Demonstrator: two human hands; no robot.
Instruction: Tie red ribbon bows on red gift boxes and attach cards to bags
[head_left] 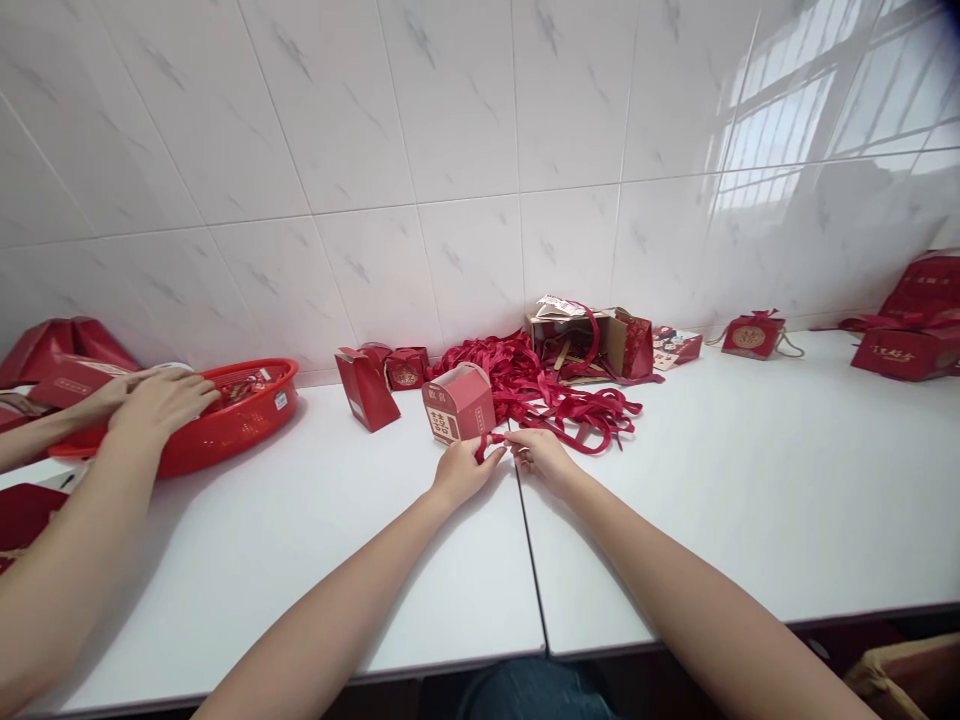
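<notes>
My left hand (459,470) and my right hand (541,457) meet at the middle of the white table (300,540), both pinching a red ribbon (492,441) between their fingertips. Just behind them stands a small pink-red gift box (457,402) with a white double-happiness mark. The ribbon runs back toward a heap of red ribbons (547,385) against the tiled wall. A ring shows on a finger of my right hand.
At the left, another person's hands (154,400) reach into a red plastic basket (225,425). Folded red boxes (367,385) stand near the wall. An open cardboard carton (585,340) and more red boxes (754,335) lie at the right. A seam (529,560) splits the table.
</notes>
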